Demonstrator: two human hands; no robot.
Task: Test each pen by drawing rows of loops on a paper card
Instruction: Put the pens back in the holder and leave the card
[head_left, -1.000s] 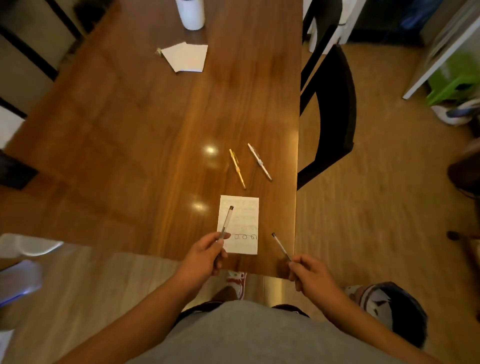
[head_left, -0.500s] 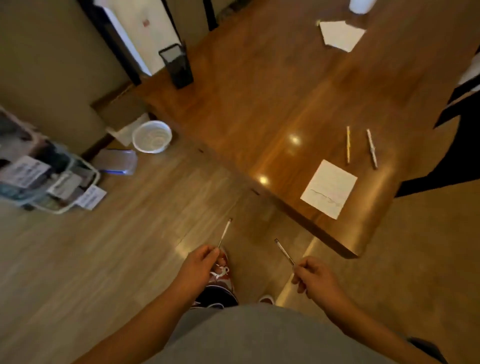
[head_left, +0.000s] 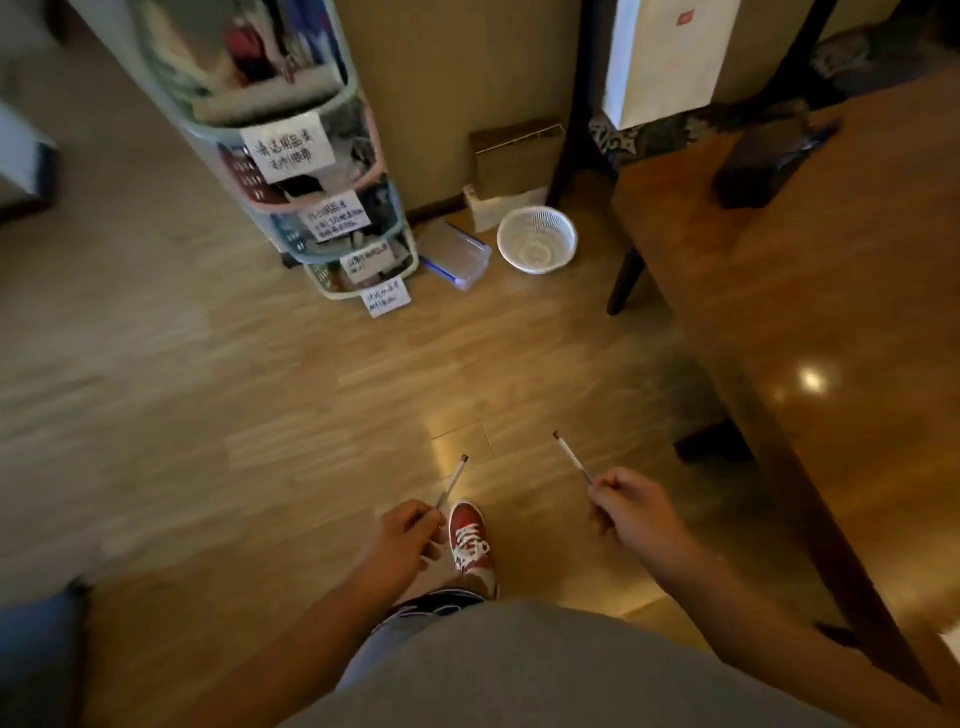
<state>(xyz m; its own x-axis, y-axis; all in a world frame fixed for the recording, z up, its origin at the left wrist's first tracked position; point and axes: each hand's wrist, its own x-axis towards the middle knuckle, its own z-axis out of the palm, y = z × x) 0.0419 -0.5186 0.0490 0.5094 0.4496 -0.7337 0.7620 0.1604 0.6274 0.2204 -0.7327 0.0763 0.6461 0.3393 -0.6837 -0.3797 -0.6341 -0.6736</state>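
My left hand (head_left: 410, 535) pinches a thin pale pen (head_left: 453, 481) that points up and away over the floor. My right hand (head_left: 631, 512) grips a second thin pen (head_left: 571, 458), angled up to the left. Both hands hang over the wooden floor, left of the brown table (head_left: 810, 312). The paper card and the other pens are out of view.
A stack of labelled plastic storage bins (head_left: 332, 218) stands against the wall ahead. A white mesh basket (head_left: 536, 239) and a clear lidded box (head_left: 454, 254) sit on the floor by a table leg (head_left: 626, 280). My red shoe (head_left: 469, 538) is below the hands.
My view has swung left, away from the table. The card and the two pens on the table have left the frame. Both hands still hold their pens, now over the floor.
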